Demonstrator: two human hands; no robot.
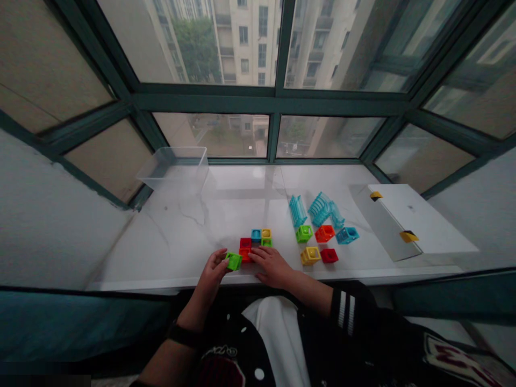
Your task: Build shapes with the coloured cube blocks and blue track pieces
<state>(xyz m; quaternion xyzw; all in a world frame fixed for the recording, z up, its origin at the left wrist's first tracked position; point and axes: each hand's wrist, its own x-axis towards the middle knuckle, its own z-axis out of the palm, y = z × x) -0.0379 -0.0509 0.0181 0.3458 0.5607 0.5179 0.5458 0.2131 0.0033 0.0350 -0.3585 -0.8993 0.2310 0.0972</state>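
Observation:
My left hand (214, 267) pinches a green block (234, 261) near the front edge of the white sill. Just right of it lies a group of blocks side by side: a dark red block (245, 243), an orange-red block (244, 255), a blue block (256, 235), a yellow block (266, 233) and a second green block (266, 242). My right hand (274, 266) rests over the group's near side, its fingertips at the orange-red block and the second green block. Its fingers are stretched out, and part of the group is hidden beneath them.
Loose cubes, such as a yellow cube (310, 256) and a blue cube (347, 235), lie to the right. Behind them are clear blue ribbed track pieces (320, 208). A clear plastic bin (173, 164) stands at back left, a white box (419, 220) at far right. Windows border the sill (177, 231).

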